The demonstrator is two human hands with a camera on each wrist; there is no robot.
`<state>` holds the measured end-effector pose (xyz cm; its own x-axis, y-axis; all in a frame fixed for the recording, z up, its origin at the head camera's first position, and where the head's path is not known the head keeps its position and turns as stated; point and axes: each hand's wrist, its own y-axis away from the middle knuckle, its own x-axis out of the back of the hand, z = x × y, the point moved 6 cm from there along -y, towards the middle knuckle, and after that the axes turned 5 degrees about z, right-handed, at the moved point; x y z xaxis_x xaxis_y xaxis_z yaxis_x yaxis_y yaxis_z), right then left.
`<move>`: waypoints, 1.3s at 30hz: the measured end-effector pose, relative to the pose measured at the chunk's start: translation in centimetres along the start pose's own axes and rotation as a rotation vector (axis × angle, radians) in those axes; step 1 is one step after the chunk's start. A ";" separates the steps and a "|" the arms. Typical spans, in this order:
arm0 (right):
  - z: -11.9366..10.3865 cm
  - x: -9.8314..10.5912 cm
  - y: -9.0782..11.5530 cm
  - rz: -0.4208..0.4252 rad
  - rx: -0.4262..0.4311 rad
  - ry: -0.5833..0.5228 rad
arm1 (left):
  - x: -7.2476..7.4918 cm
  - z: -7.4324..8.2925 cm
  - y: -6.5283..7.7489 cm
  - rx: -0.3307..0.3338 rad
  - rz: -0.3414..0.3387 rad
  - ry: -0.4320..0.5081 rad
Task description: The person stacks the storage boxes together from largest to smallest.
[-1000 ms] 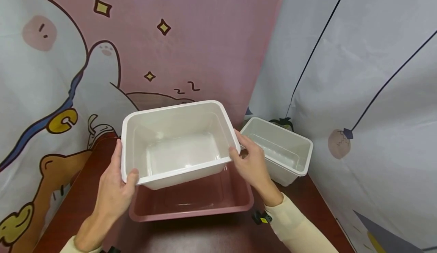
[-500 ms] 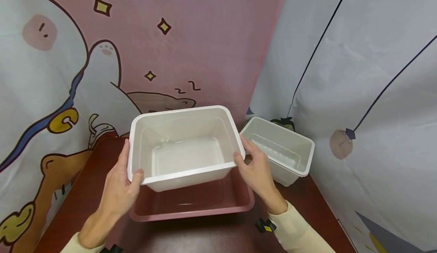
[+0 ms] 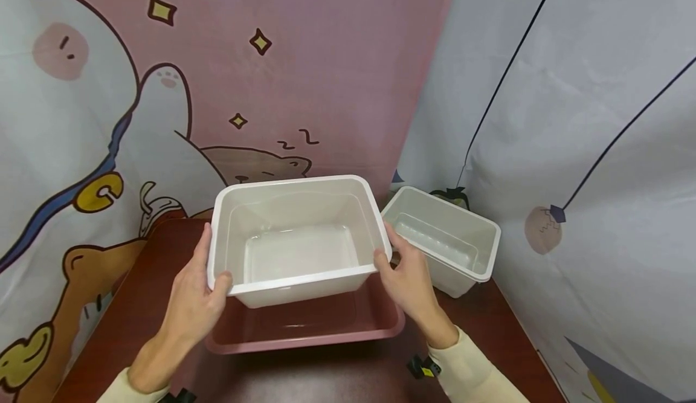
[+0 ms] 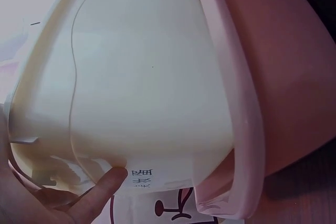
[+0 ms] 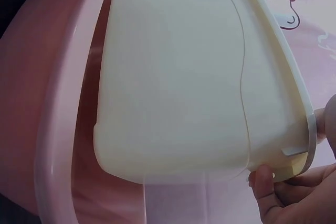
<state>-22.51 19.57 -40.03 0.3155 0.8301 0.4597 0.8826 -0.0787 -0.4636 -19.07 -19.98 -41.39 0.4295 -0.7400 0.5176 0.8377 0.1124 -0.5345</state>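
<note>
Gripping the near left corner of a white tub [image 3: 299, 252], the left hand [image 3: 190, 300] lays its thumb over the rim and its fingers along the outer wall; in the left wrist view, one fingertip rests beside small dark printed characters [image 4: 143, 178]. The tub is a deep, smooth rectangle with rounded corners, a flat turned-out rim, a faint moulded line inside and glossy highlights at the edge of its floor. It is held tilted above a pink basin [image 3: 304, 342], its opening toward the head camera. The basin, wider and with a thick rounded rim, sits on a shiny reddish-brown table [image 3: 125, 294]. At the tub's near right corner, the right hand [image 3: 408, 276] pinches the rim, thumb on top and fingers outside and below, its forearm slanting in from a cream sleeve [image 3: 478, 367]. Farther right, a second white tub [image 3: 443, 231] stands angled near a pale, softly creased cloth wall [image 3: 598, 119].
</note>
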 end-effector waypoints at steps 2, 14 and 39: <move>0.1 0.0 0.1 0.000 -0.007 0.003 | 0.0 0.0 0.0 0.004 -0.006 0.003; 0.3 0.1 0.7 0.006 -0.021 -0.005 | -0.2 -0.1 0.2 0.002 -0.023 0.003; 1.9 -0.5 1.5 0.012 -0.051 0.076 | -1.4 -1.0 0.4 0.029 -0.078 -0.035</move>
<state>-22.02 20.14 -42.37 0.3501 0.7846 0.5116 0.8946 -0.1181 -0.4310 -19.65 -19.59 -43.03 0.3739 -0.7235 0.5803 0.8782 0.0749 -0.4725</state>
